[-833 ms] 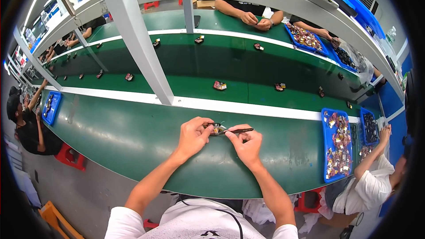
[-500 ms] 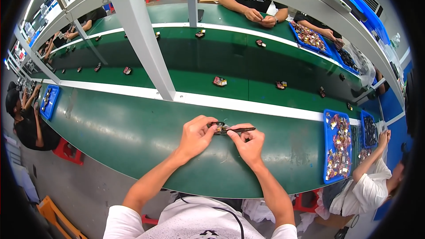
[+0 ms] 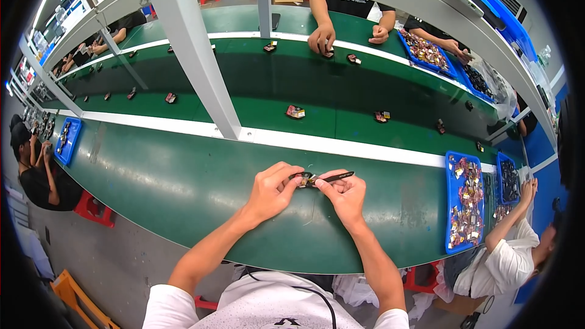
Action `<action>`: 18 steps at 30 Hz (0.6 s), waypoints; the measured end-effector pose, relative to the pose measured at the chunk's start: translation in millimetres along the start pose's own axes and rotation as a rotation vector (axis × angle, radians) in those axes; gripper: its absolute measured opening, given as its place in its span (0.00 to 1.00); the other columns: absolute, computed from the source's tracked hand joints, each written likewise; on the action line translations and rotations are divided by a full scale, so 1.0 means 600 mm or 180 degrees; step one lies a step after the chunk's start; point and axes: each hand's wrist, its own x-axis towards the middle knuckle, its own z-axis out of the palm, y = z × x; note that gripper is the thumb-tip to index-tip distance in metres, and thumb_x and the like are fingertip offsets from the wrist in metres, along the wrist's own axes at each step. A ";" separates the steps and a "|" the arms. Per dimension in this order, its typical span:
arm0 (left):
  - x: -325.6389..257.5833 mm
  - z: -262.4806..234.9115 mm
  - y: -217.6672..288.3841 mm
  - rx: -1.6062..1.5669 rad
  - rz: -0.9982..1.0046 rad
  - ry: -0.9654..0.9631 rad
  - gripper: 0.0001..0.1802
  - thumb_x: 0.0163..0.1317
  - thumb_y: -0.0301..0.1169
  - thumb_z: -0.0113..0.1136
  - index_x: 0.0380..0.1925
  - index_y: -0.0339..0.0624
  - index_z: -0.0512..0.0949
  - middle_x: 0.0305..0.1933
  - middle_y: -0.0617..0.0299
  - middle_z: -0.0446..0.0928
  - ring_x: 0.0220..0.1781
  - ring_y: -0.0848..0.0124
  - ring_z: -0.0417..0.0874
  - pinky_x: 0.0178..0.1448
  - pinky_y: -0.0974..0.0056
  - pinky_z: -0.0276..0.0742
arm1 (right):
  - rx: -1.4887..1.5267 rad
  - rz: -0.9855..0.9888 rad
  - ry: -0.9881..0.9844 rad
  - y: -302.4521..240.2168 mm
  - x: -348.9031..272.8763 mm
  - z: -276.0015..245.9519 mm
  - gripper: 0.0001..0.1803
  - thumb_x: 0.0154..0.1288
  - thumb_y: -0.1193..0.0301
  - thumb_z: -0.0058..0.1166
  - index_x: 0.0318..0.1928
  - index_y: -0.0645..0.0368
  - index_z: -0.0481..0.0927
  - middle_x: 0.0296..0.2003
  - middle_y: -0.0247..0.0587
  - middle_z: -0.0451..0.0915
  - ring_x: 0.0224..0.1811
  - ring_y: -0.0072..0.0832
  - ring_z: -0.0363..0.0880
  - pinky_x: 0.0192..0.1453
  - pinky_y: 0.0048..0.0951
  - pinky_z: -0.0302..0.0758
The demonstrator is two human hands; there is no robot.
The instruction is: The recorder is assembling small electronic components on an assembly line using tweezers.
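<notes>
Close together above the green worktable (image 3: pixel 183 170), my two hands meet over one small piece. My left hand (image 3: pixel 272 191) pinches a small black electronic part (image 3: pixel 305 179) with light and reddish bits between thumb and fingertips. Slim black tweezers (image 3: pixel 339 176) lie in the thumb-and-finger grip of my right hand (image 3: pixel 345 198). Their blunt end sticks out to the right, and the other end points at the part. The fingers partly cover both the part and the tweezer tips.
A dark green conveyor belt (image 3: pixel 341 128) carrying several small parts (image 3: pixel 295 112) runs behind a white rail. To the right stand a blue tray (image 3: pixel 450 207) of small parts and another blue tray (image 3: pixel 507 176). A grey post (image 3: pixel 195 55) rises at the rail. Co-workers sit left, right and opposite.
The part in my hands has tilted slightly, showing more of its light and reddish bits. Belt pieces have shifted slightly left. A co-worker opposite has reached onto the belt.
</notes>
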 end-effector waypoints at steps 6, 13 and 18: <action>0.005 -0.003 0.009 -0.0752 -0.0688 -0.0186 0.11 0.65 0.18 0.63 0.47 0.29 0.83 0.38 0.56 0.82 0.26 0.72 0.86 0.25 0.72 0.78 | 0.0339 0.0240 -0.0088 -0.010 0.001 -0.008 0.07 0.64 0.85 0.63 0.42 0.71 0.82 0.37 0.47 0.87 0.37 0.24 0.86 0.39 0.19 0.81; 0.007 -0.009 0.004 -0.1409 -0.1083 -0.0279 0.13 0.67 0.18 0.61 0.51 0.26 0.81 0.40 0.54 0.81 0.30 0.69 0.88 0.25 0.71 0.81 | 0.0346 0.0086 -0.0026 -0.010 -0.002 0.000 0.06 0.64 0.84 0.63 0.41 0.70 0.81 0.36 0.46 0.87 0.36 0.24 0.87 0.39 0.19 0.80; 0.009 -0.012 0.019 -0.1078 -0.0957 -0.0241 0.13 0.66 0.18 0.62 0.50 0.26 0.82 0.39 0.55 0.81 0.27 0.71 0.87 0.22 0.72 0.79 | 0.0367 0.0100 0.0017 -0.003 -0.001 -0.004 0.06 0.64 0.84 0.62 0.41 0.70 0.81 0.35 0.45 0.86 0.38 0.25 0.87 0.40 0.19 0.80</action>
